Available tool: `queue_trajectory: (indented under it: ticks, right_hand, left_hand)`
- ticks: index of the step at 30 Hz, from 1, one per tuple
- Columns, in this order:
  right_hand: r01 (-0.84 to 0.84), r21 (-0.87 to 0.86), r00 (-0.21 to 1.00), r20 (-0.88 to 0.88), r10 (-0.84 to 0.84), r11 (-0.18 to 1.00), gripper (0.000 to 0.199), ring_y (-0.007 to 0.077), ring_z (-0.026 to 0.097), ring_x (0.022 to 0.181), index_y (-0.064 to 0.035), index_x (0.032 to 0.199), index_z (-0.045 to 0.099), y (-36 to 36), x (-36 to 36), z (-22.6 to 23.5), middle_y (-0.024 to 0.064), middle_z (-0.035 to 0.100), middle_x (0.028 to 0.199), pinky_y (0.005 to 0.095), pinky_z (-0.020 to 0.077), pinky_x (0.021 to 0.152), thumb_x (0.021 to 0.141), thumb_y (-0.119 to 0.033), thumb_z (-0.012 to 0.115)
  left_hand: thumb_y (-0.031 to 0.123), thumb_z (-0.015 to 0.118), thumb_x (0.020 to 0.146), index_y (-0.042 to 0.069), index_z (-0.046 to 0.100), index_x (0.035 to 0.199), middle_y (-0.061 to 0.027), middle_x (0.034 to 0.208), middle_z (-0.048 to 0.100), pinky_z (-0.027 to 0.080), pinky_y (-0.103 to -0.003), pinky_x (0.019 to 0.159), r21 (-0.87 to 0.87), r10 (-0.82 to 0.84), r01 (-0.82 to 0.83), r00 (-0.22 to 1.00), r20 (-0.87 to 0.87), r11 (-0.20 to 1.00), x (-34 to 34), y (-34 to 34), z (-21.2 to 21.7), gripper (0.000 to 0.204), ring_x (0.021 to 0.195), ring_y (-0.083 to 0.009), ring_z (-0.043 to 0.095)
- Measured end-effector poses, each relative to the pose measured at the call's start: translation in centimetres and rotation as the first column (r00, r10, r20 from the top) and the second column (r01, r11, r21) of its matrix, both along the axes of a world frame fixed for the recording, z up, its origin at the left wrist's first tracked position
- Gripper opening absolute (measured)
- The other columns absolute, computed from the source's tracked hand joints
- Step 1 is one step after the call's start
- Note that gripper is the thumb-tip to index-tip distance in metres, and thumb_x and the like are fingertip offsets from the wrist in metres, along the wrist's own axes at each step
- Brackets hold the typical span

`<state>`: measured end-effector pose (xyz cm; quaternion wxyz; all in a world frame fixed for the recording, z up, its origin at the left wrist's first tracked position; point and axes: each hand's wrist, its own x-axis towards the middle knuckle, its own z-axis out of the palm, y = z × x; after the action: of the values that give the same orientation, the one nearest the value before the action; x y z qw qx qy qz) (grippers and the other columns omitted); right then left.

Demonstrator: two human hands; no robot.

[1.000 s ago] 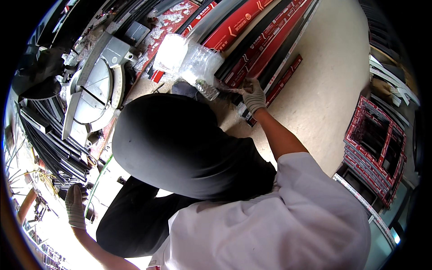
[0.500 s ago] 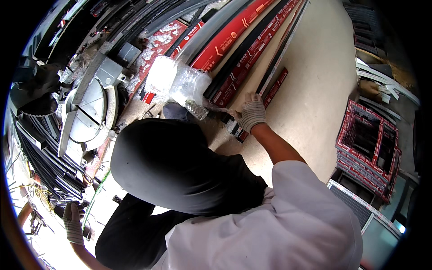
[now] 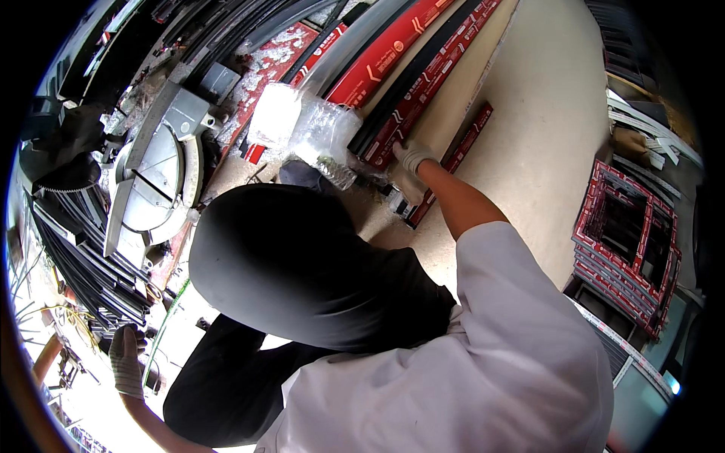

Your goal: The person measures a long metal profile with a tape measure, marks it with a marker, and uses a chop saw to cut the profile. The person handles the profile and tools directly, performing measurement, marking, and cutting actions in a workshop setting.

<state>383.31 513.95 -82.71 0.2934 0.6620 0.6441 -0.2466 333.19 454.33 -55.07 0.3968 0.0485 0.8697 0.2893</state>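
My right hand (image 3: 412, 157), in a white glove, reaches over the beige workbench (image 3: 544, 113) and lies on the near ends of long red-and-black profiles (image 3: 408, 90). Whether its fingers grip a profile is hidden. A short red-and-black strip (image 3: 455, 160) lies just right of that hand. A crumpled clear plastic bag (image 3: 326, 134) and a white packet (image 3: 275, 113) sit to its left. My left hand (image 3: 127, 361), gloved too, hangs low at my left side with fingers loosely apart and nothing in it. A black cap and white shirt cover the middle of the view.
A circular mitre saw (image 3: 155, 181) stands at the bench's left end. Bundles of long black profiles (image 3: 83, 264) lie left of it. Stacked red-and-black frames (image 3: 627, 241) stand on the floor at the right, with pale strips (image 3: 649, 128) behind them.
My right hand has left the plastic bag's edge and now sits on the profile ends. The view has swung a little. My left hand stays low at my side.
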Motion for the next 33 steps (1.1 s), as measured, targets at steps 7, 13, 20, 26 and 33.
queue_trajectory:
  ticks: [7, 13, 20, 26, 33]
  right_hand:
    - [0.257, 0.137, 0.964, -0.105, -0.244, 0.957, 0.081, 0.0404, 0.058, 0.131, -0.0016, 0.146, 0.052, -1.4, -3.7, 0.6, 0.0258, 0.058, 0.142, 0.0471, 0.0473, 0.110, 0.090, -0.059, 0.064]
    - [-0.293, 0.419, 0.924, -0.107, 0.367, 0.860, 0.065, 0.0397, 0.046, 0.140, -0.0165, 0.152, 0.046, -2.4, -4.6, 1.8, 0.0210, 0.043, 0.154, 0.0492, 0.0442, 0.113, 0.092, -0.034, 0.066]
    - [-0.899, 0.233, 0.385, 0.022, 0.922, 0.370, 0.070, 0.0341, 0.040, 0.146, -0.0261, 0.153, 0.046, 0.0, -4.5, 3.2, 0.0099, 0.042, 0.158, 0.0509, 0.0332, 0.120, 0.088, -0.022, 0.070]
    - [-0.965, 0.075, 0.248, -0.029, 0.968, 0.249, 0.083, 0.0300, 0.043, 0.143, -0.0217, 0.153, 0.045, 2.1, -6.7, 4.7, 0.0090, 0.047, 0.151, 0.0474, 0.0325, 0.119, 0.082, -0.041, 0.082]
    - [-0.956, 0.097, 0.274, -0.036, 0.961, 0.276, 0.088, 0.0294, 0.052, 0.133, -0.0201, 0.146, 0.051, 2.1, -7.3, 4.1, 0.0082, 0.054, 0.141, 0.0455, 0.0446, 0.110, 0.071, -0.045, 0.091]
  left_hand:
    - [0.037, 0.060, 0.106, 0.010, 0.068, 0.112, 0.0019, 0.090, 0.069, 0.046, -0.023, 0.070, 0.004, 0.017, -0.017, 1.000, 0.024, 1.000, -0.1, 0.1, 0.1, 0.029, 0.075, -0.0057, 0.060]
    - [0.035, 0.062, 0.105, 0.011, 0.070, 0.112, 0.0022, 0.089, 0.070, 0.046, -0.024, 0.070, 0.022, 0.041, -0.042, 0.998, 0.044, 0.999, -0.4, -0.4, -0.2, 0.027, 0.074, -0.0060, 0.061]
    - [0.035, 0.063, 0.105, 0.012, 0.072, 0.111, 0.0024, 0.090, 0.073, 0.048, -0.026, 0.074, -0.010, 0.041, -0.041, 0.999, 0.026, 0.999, -0.2, 0.3, 0.1, 0.025, 0.076, -0.0066, 0.063]
    - [0.036, 0.062, 0.105, 0.013, 0.071, 0.112, 0.0025, 0.091, 0.073, 0.048, -0.027, 0.076, -0.024, 0.020, -0.019, 0.999, 0.034, 1.000, 0.1, 1.1, 0.4, 0.026, 0.078, -0.0066, 0.063]
    - [0.037, 0.062, 0.105, 0.010, 0.070, 0.116, 0.0010, 0.094, 0.072, 0.049, -0.027, 0.077, -0.025, 0.000, 0.001, 0.999, 0.040, 1.000, -0.1, 1.1, 0.2, 0.029, 0.079, -0.0076, 0.063]
